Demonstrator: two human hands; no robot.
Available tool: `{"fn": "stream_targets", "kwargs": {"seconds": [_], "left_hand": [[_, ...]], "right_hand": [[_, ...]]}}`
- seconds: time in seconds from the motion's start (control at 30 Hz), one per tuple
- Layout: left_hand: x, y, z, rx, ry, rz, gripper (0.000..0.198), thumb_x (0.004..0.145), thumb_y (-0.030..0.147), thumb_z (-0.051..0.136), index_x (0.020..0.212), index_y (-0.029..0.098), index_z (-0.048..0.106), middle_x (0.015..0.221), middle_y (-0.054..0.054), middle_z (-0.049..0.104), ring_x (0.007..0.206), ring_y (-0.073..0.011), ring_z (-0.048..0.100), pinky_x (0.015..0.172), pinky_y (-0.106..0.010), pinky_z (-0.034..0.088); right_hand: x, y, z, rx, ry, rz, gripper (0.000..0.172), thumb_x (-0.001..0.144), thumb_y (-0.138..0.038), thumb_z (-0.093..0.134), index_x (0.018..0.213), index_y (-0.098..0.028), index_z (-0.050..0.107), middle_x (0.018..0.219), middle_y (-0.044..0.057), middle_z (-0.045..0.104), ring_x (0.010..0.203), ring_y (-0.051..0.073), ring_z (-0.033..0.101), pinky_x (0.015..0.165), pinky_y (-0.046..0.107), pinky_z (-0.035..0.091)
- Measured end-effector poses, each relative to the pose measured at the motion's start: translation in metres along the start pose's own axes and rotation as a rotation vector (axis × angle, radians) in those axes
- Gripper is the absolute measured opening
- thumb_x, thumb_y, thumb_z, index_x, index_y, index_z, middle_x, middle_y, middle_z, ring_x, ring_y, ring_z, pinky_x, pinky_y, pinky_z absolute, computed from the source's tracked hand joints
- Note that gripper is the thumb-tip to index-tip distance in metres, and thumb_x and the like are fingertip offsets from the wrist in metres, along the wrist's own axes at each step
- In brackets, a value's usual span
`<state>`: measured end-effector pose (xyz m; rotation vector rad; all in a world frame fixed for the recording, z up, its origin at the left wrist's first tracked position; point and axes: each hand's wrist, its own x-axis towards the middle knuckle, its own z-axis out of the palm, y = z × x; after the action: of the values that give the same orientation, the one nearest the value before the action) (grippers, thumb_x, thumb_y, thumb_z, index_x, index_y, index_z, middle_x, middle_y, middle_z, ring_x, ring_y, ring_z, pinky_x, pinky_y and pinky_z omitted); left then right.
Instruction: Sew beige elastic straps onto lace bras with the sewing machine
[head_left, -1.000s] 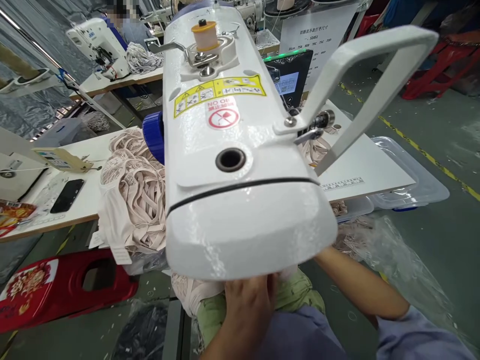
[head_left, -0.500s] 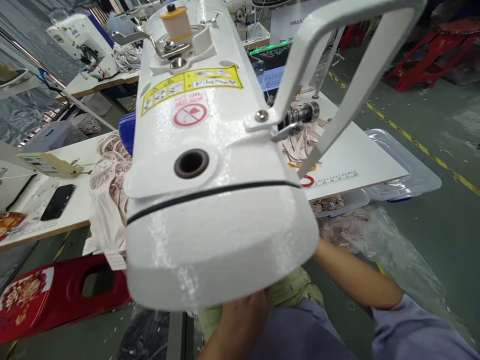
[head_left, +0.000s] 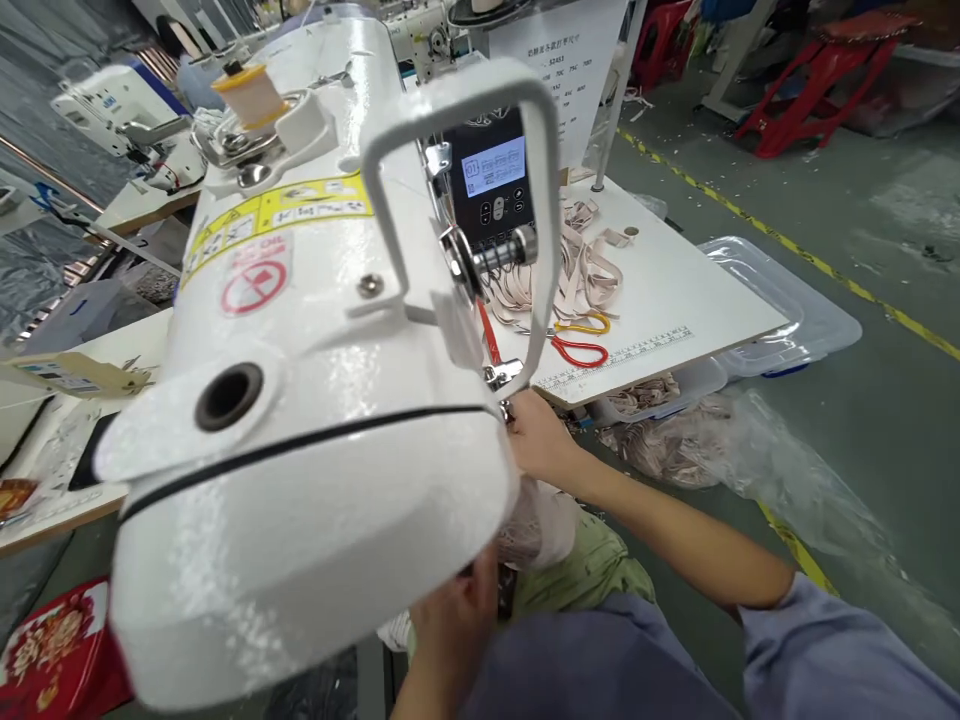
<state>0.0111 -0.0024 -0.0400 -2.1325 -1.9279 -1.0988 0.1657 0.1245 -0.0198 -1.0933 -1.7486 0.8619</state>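
A big white sewing machine head fills the middle of the view and hides most of what lies under it. My right hand reaches under its right side near the needle area, fingers curled and mostly hidden. My left hand is below the machine's front end, partly hidden, against pale lace fabric that hangs over my lap. Whether either hand grips the fabric cannot be seen.
Beige straps and red and yellow scissors lie on the white table to the right. A control panel stands behind. Clear plastic bins and a plastic bag of fabric sit at the right. Red stool lower left.
The view has swung right, so the machine head now sits left. My right hand has come into sight under the machine's right side; the scissors and control panel now show.
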Motion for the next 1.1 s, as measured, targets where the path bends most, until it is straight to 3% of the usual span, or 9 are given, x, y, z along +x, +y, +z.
{"fn": "stream_targets", "kwargs": {"seconds": [0.1,0.2,0.43,0.77,1.1], "left_hand": [[-0.001,-0.021,0.006,-0.272,-0.110,-0.263,0.038,0.097,0.044,0.046,0.123,0.020,0.059,0.097,-0.011,0.070,0.095,-0.0279,0.067,0.081,-0.039,0.054],[0.004,-0.029,0.010,-0.489,-0.254,-0.436,0.039,0.095,0.048,0.048,0.120,0.021,0.061,0.102,-0.011,0.072,0.103,-0.0288,0.067,0.086,-0.038,0.054],[0.014,-0.013,0.002,-0.586,-0.383,-0.545,0.045,0.086,0.051,0.062,0.117,0.018,0.058,0.106,-0.012,0.070,0.098,-0.0284,0.067,0.088,-0.040,0.052],[0.015,0.005,-0.007,-0.238,-0.292,-0.512,0.047,0.078,0.060,0.063,0.100,0.020,0.049,0.091,-0.006,0.058,0.085,-0.0270,0.060,0.072,-0.039,0.047],[0.009,-0.003,-0.005,-0.543,-0.140,-0.523,0.044,0.085,0.058,0.062,0.100,0.020,0.046,0.092,-0.005,0.056,0.079,-0.0177,0.059,0.069,-0.029,0.048]], "right_hand": [[-0.015,0.006,-0.001,0.184,0.062,0.052,0.008,0.089,-0.025,0.056,0.093,-0.018,0.058,0.098,0.004,0.058,0.071,0.012,0.052,0.064,0.025,0.044],[-0.033,0.011,-0.002,0.224,0.035,0.115,0.015,0.089,-0.034,0.057,0.090,-0.020,0.055,0.089,0.002,0.056,0.070,0.013,0.051,0.063,0.027,0.043],[-0.062,0.005,0.000,0.164,-0.026,0.107,0.028,0.084,-0.047,0.064,0.088,-0.021,0.052,0.084,0.001,0.056,0.074,0.016,0.054,0.069,0.029,0.045],[-0.066,-0.001,0.001,0.088,0.011,0.078,0.029,0.084,-0.047,0.062,0.087,-0.021,0.051,0.083,0.001,0.058,0.075,0.016,0.054,0.071,0.029,0.041],[-0.066,-0.007,0.000,0.097,-0.007,0.165,0.034,0.082,-0.054,0.060,0.085,-0.022,0.049,0.080,0.001,0.057,0.072,0.016,0.053,0.067,0.028,0.040]]}}
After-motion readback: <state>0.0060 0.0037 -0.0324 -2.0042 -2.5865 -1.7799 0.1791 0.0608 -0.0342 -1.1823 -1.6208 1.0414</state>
